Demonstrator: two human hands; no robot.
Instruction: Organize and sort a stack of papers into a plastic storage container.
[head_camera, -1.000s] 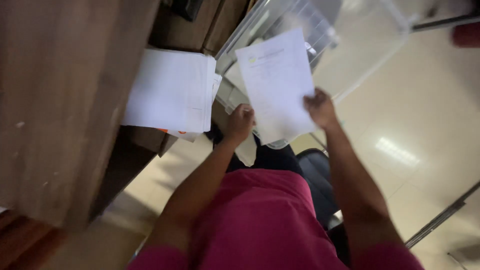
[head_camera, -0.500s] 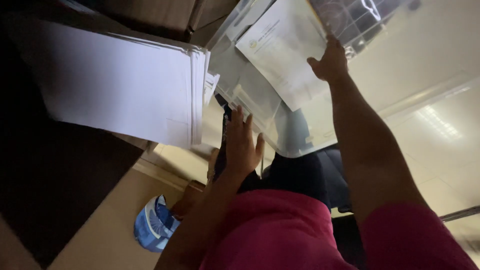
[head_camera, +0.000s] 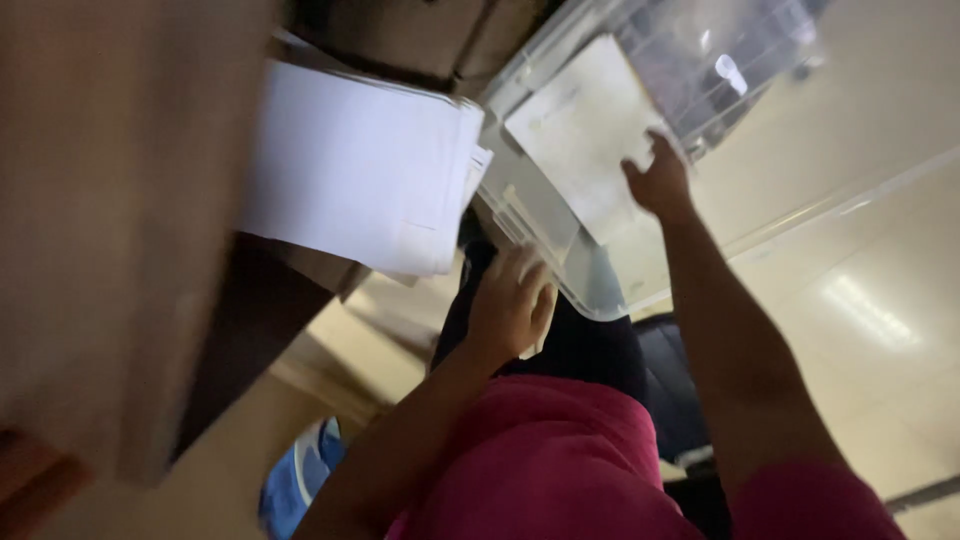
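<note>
My right hand (head_camera: 660, 180) reaches into a clear plastic box (head_camera: 600, 290) and grips the near edge of a single white printed sheet (head_camera: 575, 135), which lies low inside the box. My left hand (head_camera: 512, 300) hovers over my dark-trousered lap beside the box's near corner, fingers loosely apart and holding nothing. A thick stack of white papers (head_camera: 360, 170) rests on the wooden desk edge, just left of the box and above my left hand. The picture is blurred by motion.
A brown wooden desk (head_camera: 110, 200) fills the left side. A blue and white object (head_camera: 300, 480) lies on the pale tiled floor (head_camera: 860, 300) below it. A black chair seat (head_camera: 670, 390) shows under my pink shirt.
My right hand has carried the sheet away from me and down into the clear box. My left hand let go of the sheet and dropped toward my lap. The view has swung.
</note>
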